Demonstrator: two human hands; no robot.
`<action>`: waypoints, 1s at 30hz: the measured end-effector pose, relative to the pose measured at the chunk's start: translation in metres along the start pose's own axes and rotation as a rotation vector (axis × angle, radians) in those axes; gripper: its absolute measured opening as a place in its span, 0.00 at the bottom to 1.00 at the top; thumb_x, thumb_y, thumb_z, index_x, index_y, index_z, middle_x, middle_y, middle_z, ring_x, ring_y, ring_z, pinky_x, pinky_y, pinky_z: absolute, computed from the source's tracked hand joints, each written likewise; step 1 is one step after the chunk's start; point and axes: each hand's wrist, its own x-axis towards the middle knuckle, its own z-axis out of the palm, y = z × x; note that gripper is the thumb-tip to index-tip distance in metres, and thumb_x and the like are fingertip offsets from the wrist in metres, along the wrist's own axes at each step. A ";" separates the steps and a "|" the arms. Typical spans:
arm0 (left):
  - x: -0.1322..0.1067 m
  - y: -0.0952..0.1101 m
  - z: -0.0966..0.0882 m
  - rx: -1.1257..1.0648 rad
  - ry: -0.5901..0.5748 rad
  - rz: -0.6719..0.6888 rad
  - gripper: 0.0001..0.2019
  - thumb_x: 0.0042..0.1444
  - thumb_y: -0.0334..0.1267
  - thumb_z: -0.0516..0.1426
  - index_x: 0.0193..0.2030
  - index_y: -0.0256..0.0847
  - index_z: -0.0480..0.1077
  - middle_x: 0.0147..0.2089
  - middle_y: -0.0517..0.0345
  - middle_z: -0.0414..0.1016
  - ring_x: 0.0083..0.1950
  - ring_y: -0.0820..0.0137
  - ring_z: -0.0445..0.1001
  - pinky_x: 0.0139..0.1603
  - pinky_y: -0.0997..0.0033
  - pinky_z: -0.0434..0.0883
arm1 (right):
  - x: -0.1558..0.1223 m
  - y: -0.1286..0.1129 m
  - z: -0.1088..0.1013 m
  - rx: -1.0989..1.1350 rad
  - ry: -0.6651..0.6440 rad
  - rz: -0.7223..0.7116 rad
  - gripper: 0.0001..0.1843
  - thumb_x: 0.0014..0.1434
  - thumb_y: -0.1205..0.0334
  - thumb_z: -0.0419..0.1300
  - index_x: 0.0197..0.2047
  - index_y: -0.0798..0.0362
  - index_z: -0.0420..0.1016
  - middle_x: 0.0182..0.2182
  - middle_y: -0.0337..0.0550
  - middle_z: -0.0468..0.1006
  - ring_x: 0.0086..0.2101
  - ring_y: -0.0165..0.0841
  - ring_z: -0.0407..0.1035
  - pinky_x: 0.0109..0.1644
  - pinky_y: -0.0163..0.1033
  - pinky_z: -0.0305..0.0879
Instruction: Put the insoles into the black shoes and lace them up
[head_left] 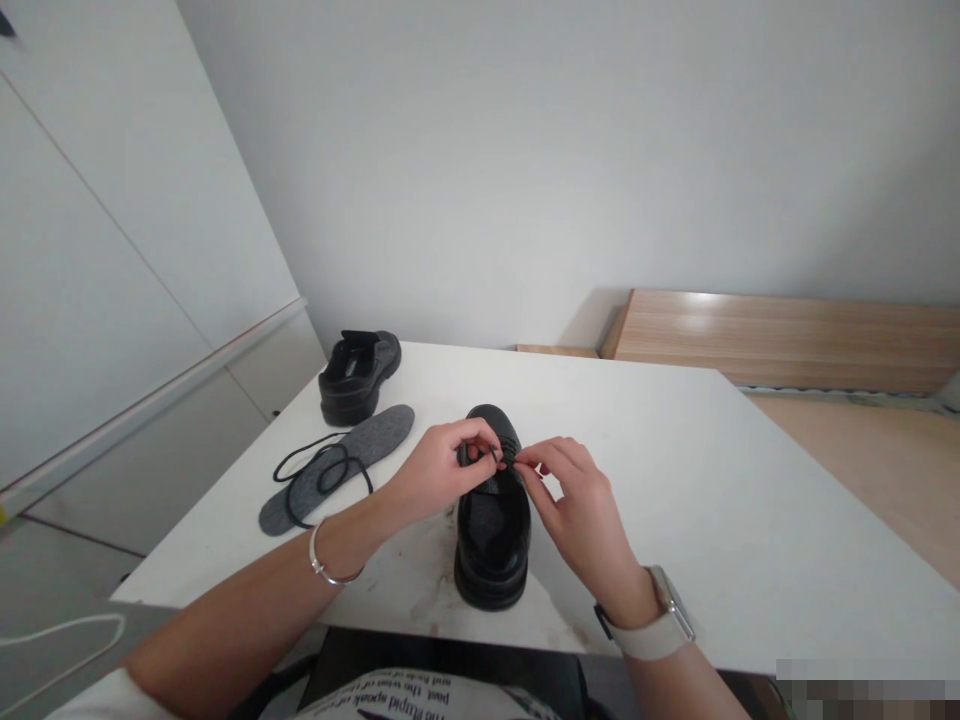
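Observation:
A black shoe (491, 540) stands upright near the table's front edge, its toe pointing away from me. Over its lacing area my left hand (454, 462) is closed in a pinch on a black shoelace (494, 454). From the other side, the fingertips of my right hand (574, 490) are pinched together at the laces, close to the left fingertips. Between the hands the exact run of the lace is small and partly hidden. To the left, a grey insole (382, 430) lies flat, with a loose black lace (289, 468) looped across it.
A second black shoe (352, 385) sits at the back left of the white table (637, 430), its tongue raised. Behind the table rises a grey wall (525, 180). White cabinet panels (112, 200) flank the left, and a wooden board (780, 340) stands at the back right.

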 end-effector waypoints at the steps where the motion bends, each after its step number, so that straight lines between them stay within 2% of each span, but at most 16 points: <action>1: 0.000 0.000 0.000 -0.003 -0.003 -0.012 0.03 0.54 0.30 0.59 0.33 0.39 0.74 0.31 0.61 0.77 0.33 0.72 0.70 0.38 0.72 0.67 | -0.001 -0.001 -0.001 -0.008 -0.013 -0.030 0.04 0.67 0.67 0.58 0.41 0.51 0.74 0.37 0.44 0.77 0.39 0.38 0.68 0.45 0.46 0.64; 5: 0.000 0.001 -0.001 -0.021 -0.034 -0.068 0.03 0.53 0.34 0.61 0.32 0.38 0.75 0.31 0.58 0.78 0.33 0.71 0.70 0.36 0.71 0.67 | -0.005 0.001 -0.003 -0.058 -0.073 -0.142 0.05 0.67 0.68 0.57 0.41 0.51 0.74 0.37 0.45 0.77 0.38 0.37 0.67 0.42 0.46 0.62; 8: -0.003 0.003 -0.002 0.006 -0.065 -0.048 0.03 0.51 0.33 0.61 0.34 0.39 0.75 0.33 0.58 0.78 0.35 0.69 0.71 0.38 0.70 0.68 | -0.005 0.003 -0.002 -0.100 -0.100 -0.163 0.06 0.67 0.68 0.57 0.40 0.50 0.75 0.36 0.45 0.77 0.37 0.38 0.66 0.41 0.46 0.60; 10: -0.006 0.005 -0.004 0.101 -0.061 0.032 0.04 0.51 0.30 0.60 0.35 0.40 0.74 0.35 0.59 0.77 0.38 0.69 0.72 0.41 0.69 0.69 | -0.003 0.003 -0.001 -0.041 -0.090 -0.131 0.05 0.66 0.67 0.58 0.40 0.51 0.75 0.38 0.45 0.77 0.39 0.38 0.67 0.44 0.47 0.63; 13: -0.009 0.007 -0.005 0.340 -0.047 0.264 0.06 0.56 0.26 0.58 0.37 0.41 0.72 0.37 0.58 0.75 0.41 0.67 0.71 0.44 0.67 0.68 | 0.001 0.001 0.001 0.144 -0.029 -0.004 0.06 0.68 0.65 0.55 0.44 0.50 0.74 0.41 0.46 0.78 0.43 0.38 0.70 0.48 0.46 0.67; 16: -0.008 0.005 -0.002 0.590 -0.043 0.540 0.07 0.62 0.25 0.54 0.37 0.40 0.69 0.36 0.56 0.74 0.41 0.65 0.68 0.45 0.65 0.67 | 0.005 0.001 0.006 0.281 -0.016 0.134 0.09 0.68 0.64 0.54 0.46 0.50 0.75 0.40 0.44 0.79 0.39 0.35 0.72 0.44 0.42 0.69; 19: -0.005 0.000 0.003 0.761 0.023 0.700 0.08 0.66 0.26 0.52 0.35 0.38 0.67 0.34 0.54 0.72 0.39 0.64 0.65 0.43 0.64 0.66 | 0.009 0.003 0.012 0.368 -0.046 0.222 0.09 0.65 0.62 0.57 0.43 0.51 0.78 0.36 0.43 0.81 0.36 0.34 0.72 0.41 0.40 0.68; 24: -0.004 -0.009 0.010 0.814 0.111 0.785 0.08 0.69 0.29 0.51 0.37 0.36 0.68 0.33 0.53 0.72 0.39 0.64 0.65 0.41 0.64 0.66 | 0.018 0.014 0.016 0.564 -0.096 0.360 0.10 0.61 0.57 0.60 0.40 0.53 0.81 0.34 0.43 0.83 0.33 0.33 0.72 0.40 0.39 0.68; 30: -0.007 -0.017 0.010 0.766 0.192 0.782 0.05 0.65 0.25 0.54 0.45 0.35 0.70 0.36 0.53 0.74 0.40 0.64 0.67 0.43 0.63 0.68 | 0.023 0.023 0.015 0.606 -0.169 0.357 0.10 0.59 0.57 0.62 0.38 0.53 0.81 0.32 0.41 0.81 0.31 0.31 0.69 0.37 0.37 0.65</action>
